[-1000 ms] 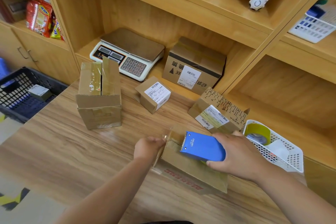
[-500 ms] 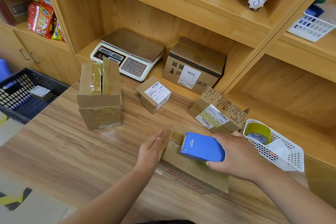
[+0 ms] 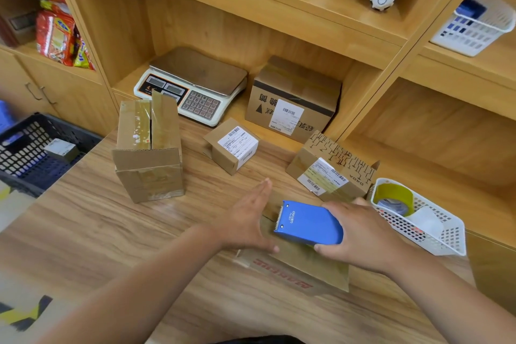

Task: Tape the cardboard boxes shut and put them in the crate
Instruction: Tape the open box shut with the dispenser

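**Q:** Where does the box under work lie, and how much of it shows?
**A:** The flat cardboard box (image 3: 307, 268) lies on the wooden table (image 3: 97, 232), nearest the viewer. Both hands and the blue tape dispenser (image 3: 308, 223) cover most of its top. Only the near part of the top and the near face, with blurred red print, are plain.

**Q:** How do the hands stand?
**A:** Left hand (image 3: 248, 220): fingers straight and together, palm set against the box's left end. Right hand (image 3: 360, 234): fingers curled round the dispenser's rear, holding it on the box top. Whether tape lies along the seam cannot be told.

**Q:** And the other parcels?
**A:** Tall box (image 3: 149, 153), top flaps standing apart. Small labelled box (image 3: 231, 145). Patterned box (image 3: 332, 173), just beyond the right hand.

**Q:** The crate?
**A:** Dark crate (image 3: 33, 148), left of the table, is cut off by the frame and partly hidden by the table edge. One small parcel (image 3: 61, 149) lies inside, its markings too blurred to read.
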Available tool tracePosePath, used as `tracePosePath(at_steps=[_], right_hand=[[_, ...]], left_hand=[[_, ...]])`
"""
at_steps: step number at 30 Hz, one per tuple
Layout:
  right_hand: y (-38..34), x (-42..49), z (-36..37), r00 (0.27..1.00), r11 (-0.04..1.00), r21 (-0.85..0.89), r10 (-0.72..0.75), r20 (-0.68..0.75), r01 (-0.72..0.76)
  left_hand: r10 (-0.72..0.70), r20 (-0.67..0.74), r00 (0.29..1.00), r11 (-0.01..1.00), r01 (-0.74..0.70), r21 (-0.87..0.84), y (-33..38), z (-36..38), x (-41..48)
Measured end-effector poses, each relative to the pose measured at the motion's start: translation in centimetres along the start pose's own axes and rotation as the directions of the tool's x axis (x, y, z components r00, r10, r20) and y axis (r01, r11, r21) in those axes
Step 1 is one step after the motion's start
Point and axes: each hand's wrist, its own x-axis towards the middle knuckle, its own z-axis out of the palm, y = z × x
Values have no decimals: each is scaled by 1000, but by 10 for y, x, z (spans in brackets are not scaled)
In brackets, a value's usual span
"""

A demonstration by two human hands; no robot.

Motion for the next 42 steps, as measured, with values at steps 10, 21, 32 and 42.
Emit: tracePosePath(at_steps=[10, 21, 32, 42], right_hand=[[6, -1, -5, 1000, 1000, -6, -13, 3, 13], [20, -12, -11, 1000, 1000, 16, -21, 1, 21], [68, -71, 17, 991, 967, 236, 113, -66, -94], [76, -72, 26, 987, 956, 288, 97, -130, -56]], left_hand=[[30, 88, 996, 997, -37, 74, -4, 0, 13], [5, 160, 987, 990, -28, 140, 7, -9, 10], [-4, 174, 985, 899, -73, 433, 20, -8, 22], [88, 270, 959, 842, -216, 495, 49, 9, 31]])
